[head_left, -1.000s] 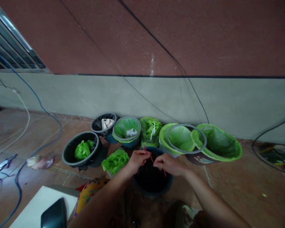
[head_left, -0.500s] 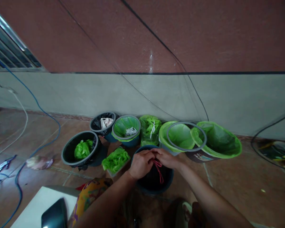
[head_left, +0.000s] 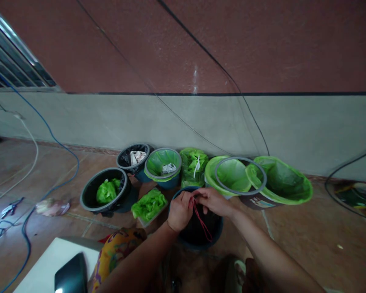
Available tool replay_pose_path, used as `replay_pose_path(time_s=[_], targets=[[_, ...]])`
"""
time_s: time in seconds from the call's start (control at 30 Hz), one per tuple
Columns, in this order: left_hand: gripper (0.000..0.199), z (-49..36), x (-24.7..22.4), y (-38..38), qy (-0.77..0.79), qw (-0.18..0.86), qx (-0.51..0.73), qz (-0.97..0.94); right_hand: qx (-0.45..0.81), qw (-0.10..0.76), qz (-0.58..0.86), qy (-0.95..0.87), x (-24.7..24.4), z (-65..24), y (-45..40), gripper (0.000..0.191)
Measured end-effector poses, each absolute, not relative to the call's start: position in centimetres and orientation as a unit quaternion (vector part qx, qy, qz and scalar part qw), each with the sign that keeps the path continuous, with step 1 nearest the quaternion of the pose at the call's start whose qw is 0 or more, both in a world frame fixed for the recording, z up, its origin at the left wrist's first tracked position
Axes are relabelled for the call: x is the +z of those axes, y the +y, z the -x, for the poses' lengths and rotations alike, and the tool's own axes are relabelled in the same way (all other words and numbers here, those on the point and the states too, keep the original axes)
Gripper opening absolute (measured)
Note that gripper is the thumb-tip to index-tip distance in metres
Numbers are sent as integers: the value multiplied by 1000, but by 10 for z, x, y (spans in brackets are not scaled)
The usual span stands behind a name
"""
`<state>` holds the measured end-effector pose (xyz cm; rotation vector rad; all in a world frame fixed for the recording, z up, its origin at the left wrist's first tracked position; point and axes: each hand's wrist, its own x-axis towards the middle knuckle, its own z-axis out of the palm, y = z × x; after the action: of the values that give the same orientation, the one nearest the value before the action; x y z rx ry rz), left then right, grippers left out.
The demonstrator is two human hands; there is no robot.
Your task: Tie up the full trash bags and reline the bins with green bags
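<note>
Above a dark round bin, my left hand and my right hand meet at their fingertips. Between them hangs a thin red string, looped and dangling over the dark inside of the bin. My left fingers are closed on the string's upper end. The right thumb and index finger pinch it at the same spot, while its other fingers curl loosely. Just left of the bin is a small tray with crumpled green plastic bags. Behind it stands a clear bag packed with green plastic.
Two black-lined bins and a green-lined bin stand to the left. Green-lined bins with a loose grey ring are on the right. A phone lies on a white surface. A blue cable crosses the floor.
My hands have drawn slightly apart at the fingers, with the left turned more upright. More of the red string shows, hanging longer and lower over the bin.
</note>
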<state>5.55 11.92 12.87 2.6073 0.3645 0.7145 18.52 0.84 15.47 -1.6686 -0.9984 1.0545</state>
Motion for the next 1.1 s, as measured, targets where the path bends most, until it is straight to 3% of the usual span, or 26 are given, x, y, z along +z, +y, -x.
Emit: replay_pose_path(time_s=[0.3,0.8,0.97,1.1], targets=[[12,-57,133,115,121,214,250,-937,109,331,797,-493,169,-173,10,19],[11,-61,133,119,216,265,288,-894,153,429,729,-511,165,-165,10,15],[13,-59,135,116,208,284,285,-892,203,465,711,-486,158,-170,15,28],[12,-59,137,116,203,301,284,-887,201,480,735,-434,154,-176,16,13]])
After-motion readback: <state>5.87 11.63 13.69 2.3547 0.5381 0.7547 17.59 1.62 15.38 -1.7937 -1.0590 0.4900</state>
